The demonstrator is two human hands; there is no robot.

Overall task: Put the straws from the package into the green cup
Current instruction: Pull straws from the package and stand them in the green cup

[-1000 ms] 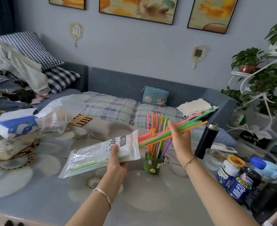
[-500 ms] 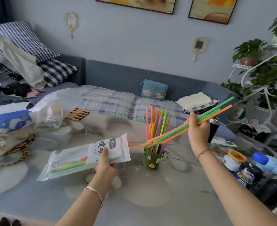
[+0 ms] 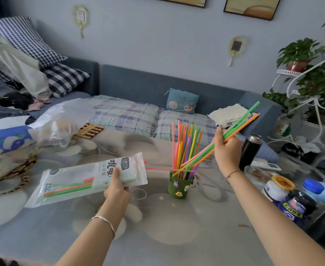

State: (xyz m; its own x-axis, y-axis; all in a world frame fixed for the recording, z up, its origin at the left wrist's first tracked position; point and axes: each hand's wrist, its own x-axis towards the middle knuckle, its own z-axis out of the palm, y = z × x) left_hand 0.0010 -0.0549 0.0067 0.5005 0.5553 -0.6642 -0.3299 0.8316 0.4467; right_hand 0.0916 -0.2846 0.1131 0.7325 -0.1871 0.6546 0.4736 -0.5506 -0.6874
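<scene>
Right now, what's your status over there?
Left hand grips package. Right hand holds straw bundle, tips at green cup. Pink straw juts from package toward cup.

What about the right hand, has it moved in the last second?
Yes. The right hand, gripping straws, drew rightward, away from the green cup toward the black flask.

Pkg (image 3: 71,177) front reads "吮吸" in big chars; smaller print illegible.

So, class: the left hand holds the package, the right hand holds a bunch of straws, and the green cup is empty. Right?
No. The head view shows the cup holding many upright straws, not empty. The rest stands: the left hand holds the package, the right hand holds a bunch.
</scene>
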